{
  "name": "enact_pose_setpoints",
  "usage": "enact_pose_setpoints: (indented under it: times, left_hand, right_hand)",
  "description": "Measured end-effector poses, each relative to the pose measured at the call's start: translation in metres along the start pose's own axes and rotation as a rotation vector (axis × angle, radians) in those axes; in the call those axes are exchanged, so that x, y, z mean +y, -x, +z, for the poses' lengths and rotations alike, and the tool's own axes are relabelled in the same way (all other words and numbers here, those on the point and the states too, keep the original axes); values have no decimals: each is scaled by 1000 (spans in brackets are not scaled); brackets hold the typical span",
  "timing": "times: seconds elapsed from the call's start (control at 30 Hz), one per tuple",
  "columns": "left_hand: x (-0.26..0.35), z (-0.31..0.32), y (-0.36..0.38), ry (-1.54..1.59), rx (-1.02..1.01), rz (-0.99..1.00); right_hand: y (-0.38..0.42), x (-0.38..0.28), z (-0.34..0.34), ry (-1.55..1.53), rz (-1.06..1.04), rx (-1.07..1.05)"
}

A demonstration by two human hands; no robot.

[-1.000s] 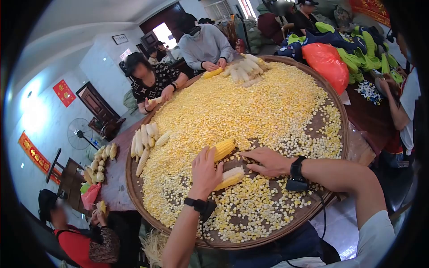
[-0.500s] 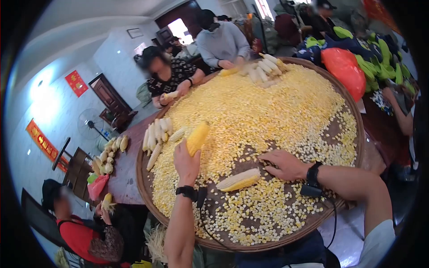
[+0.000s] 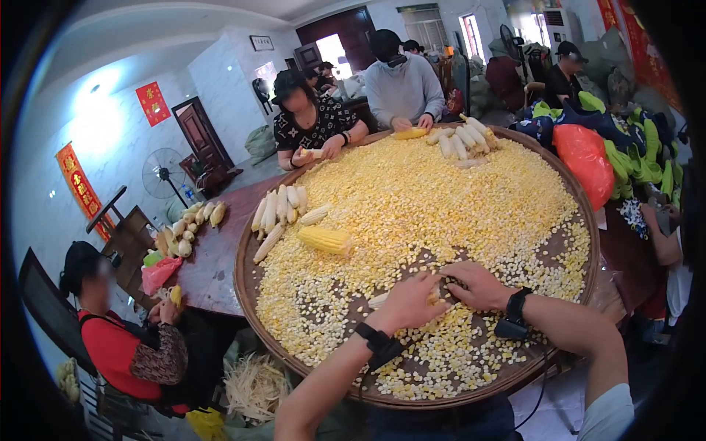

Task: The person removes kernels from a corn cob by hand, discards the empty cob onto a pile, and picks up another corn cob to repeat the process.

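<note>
A partly stripped ear of corn (image 3: 379,300) lies low over the round woven tray (image 3: 243,294), mostly hidden under my hands. My left hand (image 3: 412,300) is closed over it from above, leaving its pale left end showing. At the other end, my right hand (image 3: 476,285) has its fingers bent in around the ear, fingertips close to those of the left. Farther left, a full yellow ear of corn (image 3: 323,240) rests on the loose kernels (image 3: 426,184). Black bands sit on both my wrists.
Bare cobs (image 3: 276,208) are stacked at the tray's left rim, with more cobs (image 3: 465,140) at the far side. Across the tray two people handle corn; another person (image 3: 140,331) sits at left. A red plastic bag (image 3: 582,163) lies at right beside green-and-dark items.
My left hand has put the full yellow ear down on the kernels and moved right onto the partly stripped ear. My right hand has closed in on that ear. The view has shifted slightly.
</note>
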State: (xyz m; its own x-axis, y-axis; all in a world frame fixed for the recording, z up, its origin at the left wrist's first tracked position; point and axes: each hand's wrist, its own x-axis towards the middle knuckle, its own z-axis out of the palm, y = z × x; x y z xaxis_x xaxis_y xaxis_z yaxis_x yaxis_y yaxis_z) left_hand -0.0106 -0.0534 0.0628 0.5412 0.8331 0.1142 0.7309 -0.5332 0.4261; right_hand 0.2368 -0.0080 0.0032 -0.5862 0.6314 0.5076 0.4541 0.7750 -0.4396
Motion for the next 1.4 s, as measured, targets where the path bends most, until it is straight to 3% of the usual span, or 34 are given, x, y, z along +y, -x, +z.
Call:
enact_pose_setpoints:
  times: [0.13, 0.4, 0.53, 0.67, 0.9, 1.2, 1.4]
  left_hand:
    - [-4, 21, -6, -143, 84, 51]
    - [-10, -15, 13, -159, -12, -117]
    - [-14, 0, 9, -209, 136, -26]
    - [2, 0, 0, -65, 307, 88]
    - [-7, 14, 0, -286, 195, 201]
    - [-33, 0, 8, -300, 118, 63]
    - [-30, 3, 8, -263, 131, 23]
  right_hand:
    - [0, 1, 0, -5, -23, 2]
    - [0, 9, 6, 2, -36, -16]
    - [-1, 10, 7, -27, -52, 16]
    - [-3, 8, 1, 23, -10, -66]
    - [4, 20, 17, 50, -43, 14]
    - [0, 12, 13, 13, 44, -59]
    - [-6, 5, -3, 322, -170, -41]
